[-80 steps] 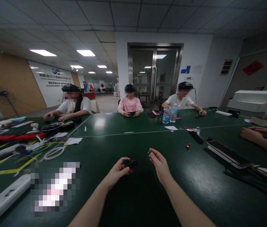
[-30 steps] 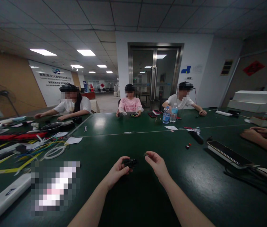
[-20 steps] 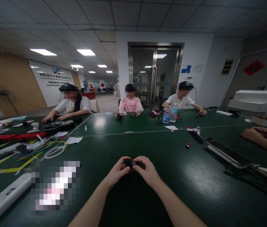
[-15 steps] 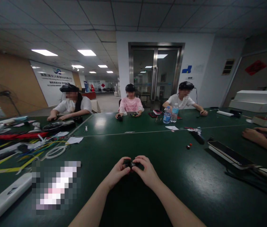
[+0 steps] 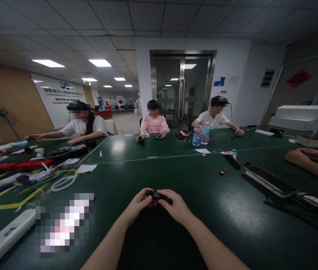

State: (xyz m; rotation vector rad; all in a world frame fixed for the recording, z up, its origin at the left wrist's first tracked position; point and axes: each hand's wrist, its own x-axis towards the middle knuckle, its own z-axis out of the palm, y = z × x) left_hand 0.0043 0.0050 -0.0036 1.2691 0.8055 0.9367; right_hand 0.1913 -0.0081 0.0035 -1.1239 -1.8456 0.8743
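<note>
1. Left hand and right hand both grip a small, black, hard-looking object narrowly, one at each end; finer parts are hidden.
2. It sits over the smooth, dark-green table, well apart from the far edge.
3. Good work here calls for a steady left grip, gentle right-hand pressure and aligned ends.
</note>
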